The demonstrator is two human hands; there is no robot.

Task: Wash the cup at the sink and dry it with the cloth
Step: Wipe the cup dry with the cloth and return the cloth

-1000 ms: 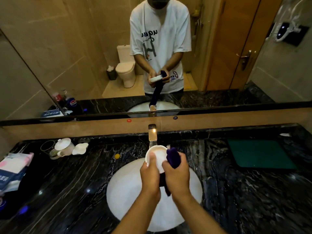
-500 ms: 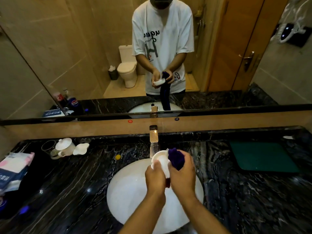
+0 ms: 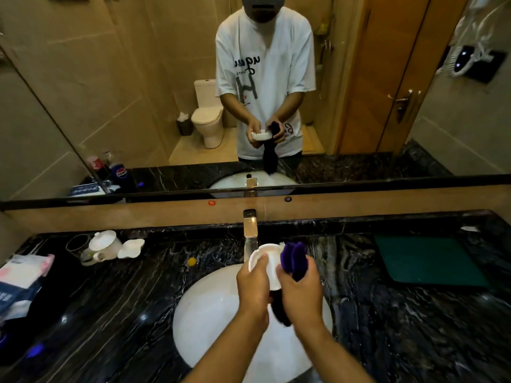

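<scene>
Held over the white basin (image 3: 210,308) just in front of the brass faucet (image 3: 250,230): white cup (image 3: 266,265), gripped at its rim by left hand (image 3: 253,286). Bunched against cup's right side, purple cloth (image 3: 293,259), clutched in right hand (image 3: 300,293), tail dangling below. Seen far left in mirror: Pepsi bottle (image 3: 121,172). Shirt lettering reversed, unreadable.

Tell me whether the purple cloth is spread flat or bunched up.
Bunched up. The purple cloth is wadded in the right hand against the white cup held by the left hand; its tail hangs below.
</scene>
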